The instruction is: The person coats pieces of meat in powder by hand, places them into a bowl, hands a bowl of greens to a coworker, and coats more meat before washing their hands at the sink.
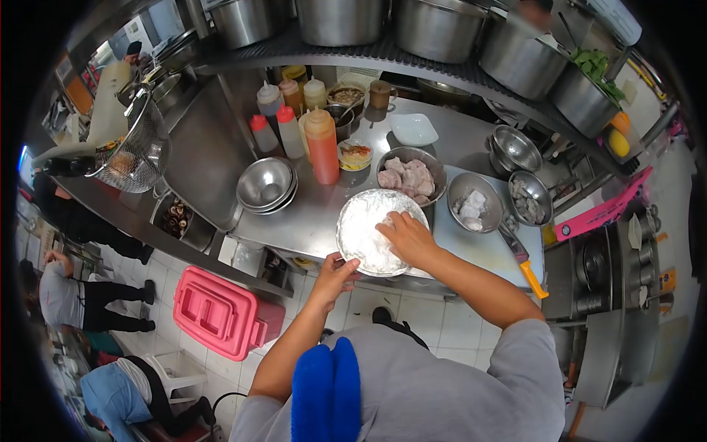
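Observation:
A metal bowl [340, 239] full of white flour [364, 219] stands at the front edge of the steel counter. My left hand [336, 280] grips its near left rim, with the thumb on top. Inside the bowl, my right hand [405, 237] has its fingers curled down into the flour; whatever they hold is hidden. Just behind is a bowl of raw, pale pink meat pieces [409, 177]. To the right, another metal bowl [482, 222] holds white-coated pieces [471, 208] on a white cutting board [460, 247].
An orange-handled knife [532, 278] lies on the board's right side. Squeeze bottles [321, 147], stacked bowls [266, 186] and a white dish [413, 130] stand on the counter. Large pots [438, 29] line the overhead shelf. A pink lidded bin [221, 309] sits on the floor. Other people are at left.

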The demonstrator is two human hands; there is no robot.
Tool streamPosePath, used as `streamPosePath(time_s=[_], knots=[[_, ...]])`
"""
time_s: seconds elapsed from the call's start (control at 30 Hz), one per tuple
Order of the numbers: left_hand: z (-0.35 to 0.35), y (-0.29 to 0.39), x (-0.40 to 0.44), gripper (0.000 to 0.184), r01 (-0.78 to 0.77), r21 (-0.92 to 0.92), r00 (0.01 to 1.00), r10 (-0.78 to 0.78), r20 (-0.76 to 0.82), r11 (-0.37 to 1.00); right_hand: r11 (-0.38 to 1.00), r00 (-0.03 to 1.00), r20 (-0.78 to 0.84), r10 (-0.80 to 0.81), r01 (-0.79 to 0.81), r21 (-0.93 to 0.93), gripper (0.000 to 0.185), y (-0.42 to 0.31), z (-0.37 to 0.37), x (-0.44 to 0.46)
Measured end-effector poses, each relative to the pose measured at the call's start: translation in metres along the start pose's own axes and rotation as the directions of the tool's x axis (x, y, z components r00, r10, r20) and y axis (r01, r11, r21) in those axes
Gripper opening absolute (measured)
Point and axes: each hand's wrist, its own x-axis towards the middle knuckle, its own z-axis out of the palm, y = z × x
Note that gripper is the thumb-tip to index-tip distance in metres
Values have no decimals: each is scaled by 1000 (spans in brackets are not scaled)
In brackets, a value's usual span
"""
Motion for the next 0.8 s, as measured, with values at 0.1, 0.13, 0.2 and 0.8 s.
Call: streamPosePath(time_s=[0.1,0.13,0.2,0.8], knots=[[0,0,2,71,-13,-18,1000,12,-16,1000,996,995,58,86,-84,-26,41,5,5,13],[0,1,0,73,-4,-16,1000,4,-3,1000,984,983,153,103,-123,126,36,4,3,14],[-2,2,-1,75,10,-18,1000,-10,-2,1000,945,962,255,95,-168,280,31,7,1,19],[-4,-5,3,68,-13,15,1000,13,2,1000,879,863,493,106,-314,360,55,17,-6,25]])
